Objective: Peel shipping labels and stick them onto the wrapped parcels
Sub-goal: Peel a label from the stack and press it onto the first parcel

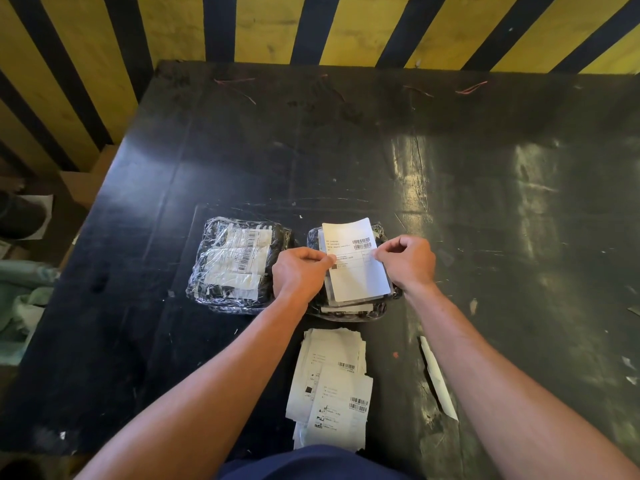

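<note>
A white shipping label (356, 268) with barcodes is held flat over a black parcel wrapped in clear film (349, 311), of which only the edges show. My left hand (300, 271) pinches the label's left edge. My right hand (408, 259) pinches its right edge. A second wrapped parcel (235, 263) lies just to the left, with white labels visible under its film. A loose stack of more labels (332, 386) lies on the table close to my body.
The black table (485, 202) is scuffed and glossy. A white paper strip (438, 377) lies by my right forearm, with small scraps at the right edge. Cardboard boxes (86, 181) and green fabric (20, 299) sit on the floor to the left. A yellow-and-black striped wall (311, 26) runs behind.
</note>
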A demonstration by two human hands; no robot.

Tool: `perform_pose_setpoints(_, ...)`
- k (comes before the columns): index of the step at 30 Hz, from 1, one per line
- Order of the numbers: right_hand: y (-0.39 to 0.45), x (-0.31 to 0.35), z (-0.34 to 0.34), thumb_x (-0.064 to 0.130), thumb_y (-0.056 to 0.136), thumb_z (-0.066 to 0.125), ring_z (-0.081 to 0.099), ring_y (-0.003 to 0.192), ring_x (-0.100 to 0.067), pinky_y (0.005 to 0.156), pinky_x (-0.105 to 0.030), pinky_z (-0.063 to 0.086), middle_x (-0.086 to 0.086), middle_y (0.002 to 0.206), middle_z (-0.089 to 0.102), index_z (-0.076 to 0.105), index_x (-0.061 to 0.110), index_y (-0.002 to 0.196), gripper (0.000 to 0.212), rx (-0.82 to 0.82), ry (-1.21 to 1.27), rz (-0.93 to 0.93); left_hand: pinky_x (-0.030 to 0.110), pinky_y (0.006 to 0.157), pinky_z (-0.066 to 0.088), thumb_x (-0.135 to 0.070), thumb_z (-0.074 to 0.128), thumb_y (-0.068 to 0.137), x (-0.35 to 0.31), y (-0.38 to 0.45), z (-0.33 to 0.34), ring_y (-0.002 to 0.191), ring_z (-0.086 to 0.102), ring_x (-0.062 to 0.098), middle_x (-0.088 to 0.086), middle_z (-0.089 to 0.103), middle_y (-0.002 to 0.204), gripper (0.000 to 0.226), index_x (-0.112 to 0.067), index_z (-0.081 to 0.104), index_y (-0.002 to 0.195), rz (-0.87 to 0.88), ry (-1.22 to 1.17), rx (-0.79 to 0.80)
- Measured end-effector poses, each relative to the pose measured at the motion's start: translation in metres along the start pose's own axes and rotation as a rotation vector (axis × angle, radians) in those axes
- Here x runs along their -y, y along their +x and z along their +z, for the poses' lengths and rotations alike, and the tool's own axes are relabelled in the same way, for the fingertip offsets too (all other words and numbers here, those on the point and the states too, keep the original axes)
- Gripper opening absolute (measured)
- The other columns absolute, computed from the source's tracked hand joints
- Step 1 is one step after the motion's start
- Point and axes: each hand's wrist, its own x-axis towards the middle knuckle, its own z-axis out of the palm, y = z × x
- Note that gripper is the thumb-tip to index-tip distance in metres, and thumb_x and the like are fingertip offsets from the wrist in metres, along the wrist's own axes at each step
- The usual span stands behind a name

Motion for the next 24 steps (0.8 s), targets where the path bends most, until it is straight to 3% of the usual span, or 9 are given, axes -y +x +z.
perform_pose_setpoints(9,-0.002,-0.005,0.005,0.018,0.082,0.080,0.070,0.073,-0.015,0.065,-0.031,0.054,0.012,0.073,0.072,0.070,0.021,0.075,0.014,-0.051,-0.166,-0.150,0.032,0.070,0.064,-0.036,0.087,0.084,0.001,0.000,0.002,0.082,0.073,0.010,-0.007,0.076,0.089,0.015,-0.029,0.074,0.084,0.061,0.093,-0.028)
perform_pose_setpoints(12,-0.003,-0.009,0.006,0.023,0.082,0.082,0.069,0.072,-0.018,0.069,-0.038,0.058,0.012,0.071,0.069,0.065,0.022,0.076,0.017,-0.077,-0.191,-0.196,0.025,0.064,0.055,-0.040,0.089,0.082,0.002,-0.004,0.004,0.087,0.070,0.013,-0.004,0.071,0.098,0.034,-0.025,0.065,0.101,0.092,0.134,-0.070)
perform_pose_setpoints(15,-0.003,-0.014,0.006,0.028,0.083,0.081,0.066,0.074,-0.017,0.074,-0.043,0.058,0.010,0.081,0.067,0.062,0.025,0.080,0.020,-0.113,-0.259,-0.295,0.025,0.065,0.051,-0.047,0.090,0.078,0.009,-0.004,0.001,0.083,0.068,0.011,-0.007,0.069,0.091,0.044,-0.027,0.058,0.100,0.110,0.167,-0.098)
perform_pose_setpoints(17,-0.006,-0.020,0.006,0.024,0.085,0.076,0.063,0.081,-0.018,0.079,-0.045,0.053,0.008,0.090,0.062,0.062,0.024,0.086,0.015,-0.156,-0.354,-0.466,0.024,0.068,0.049,-0.042,0.086,0.083,0.018,-0.005,-0.002,0.082,0.063,0.010,-0.010,0.066,0.088,0.032,-0.028,0.059,0.094,0.347,0.284,-0.121)
perform_pose_setpoints(20,-0.018,-0.027,0.007,0.025,0.089,0.067,0.061,0.102,-0.019,0.086,-0.042,0.046,0.004,0.108,0.065,0.067,0.020,0.104,0.016,-0.124,-0.507,-0.773,0.033,0.092,0.050,-0.029,0.075,0.092,0.030,-0.007,-0.005,0.109,0.057,0.015,-0.006,0.066,0.117,0.019,-0.025,0.069,0.110,0.834,0.500,-0.119)
perform_pose_setpoints(22,-0.026,-0.032,0.010,0.033,0.095,0.058,0.059,0.124,-0.019,0.100,-0.042,0.043,0.002,0.129,0.066,0.067,0.021,0.122,0.030,-0.007,-0.570,-0.885,0.038,0.107,0.046,-0.030,0.066,0.097,0.037,-0.008,-0.003,0.130,0.053,0.018,-0.003,0.061,0.141,0.034,-0.025,0.066,0.130,0.954,0.611,0.005)
perform_pose_setpoints(24,-0.027,-0.034,0.014,0.041,0.101,0.041,0.043,0.148,-0.017,0.118,-0.048,0.032,0.002,0.155,0.053,0.056,0.022,0.145,0.050,0.146,-0.650,-0.863,0.039,0.115,0.043,-0.033,0.061,0.100,0.041,-0.011,-0.002,0.140,0.049,0.017,-0.002,0.056,0.151,0.045,-0.024,0.059,0.144,0.945,0.641,0.084)
